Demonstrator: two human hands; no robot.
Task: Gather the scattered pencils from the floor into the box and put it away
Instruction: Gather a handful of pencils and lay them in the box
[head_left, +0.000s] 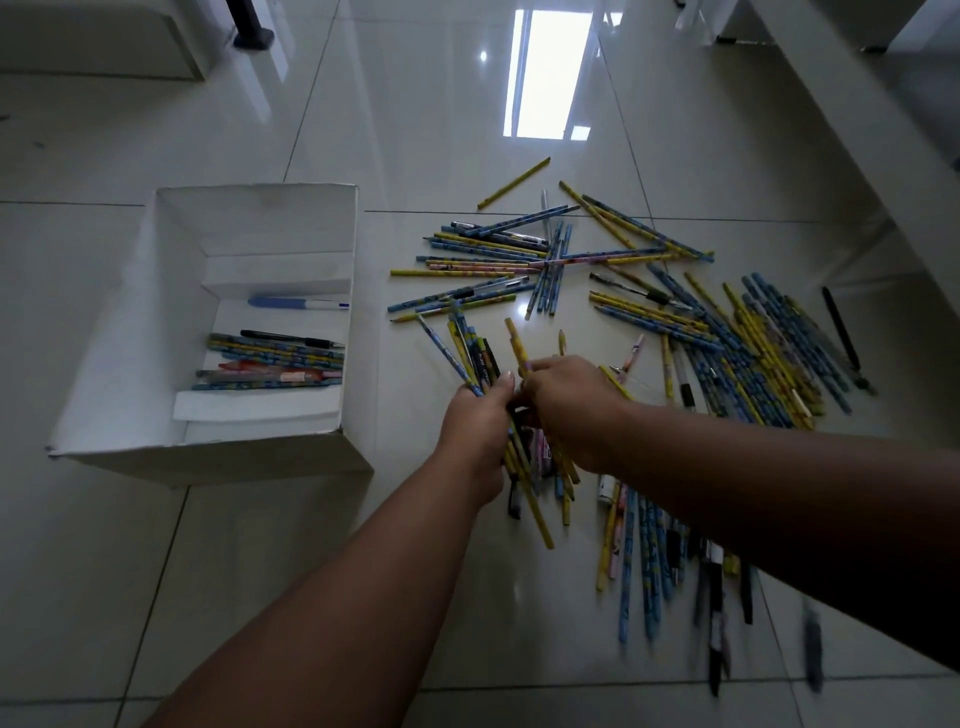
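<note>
Down over the glossy tiled floor (260, 571), grips one bundle of pencils (475, 358) with both hands: left hand (480, 415) curled round it from the left, right hand (566, 410) closed on it from the right, fingertips pinching a yellow one near the top. Just to the left, on the tiles, the white box (145, 322), open (some gathered pencils and pens (275, 358) lie flat inside). Beyond and to the right, scattered loose — many more loose pencils (753, 353), blue and yellow.
</note>
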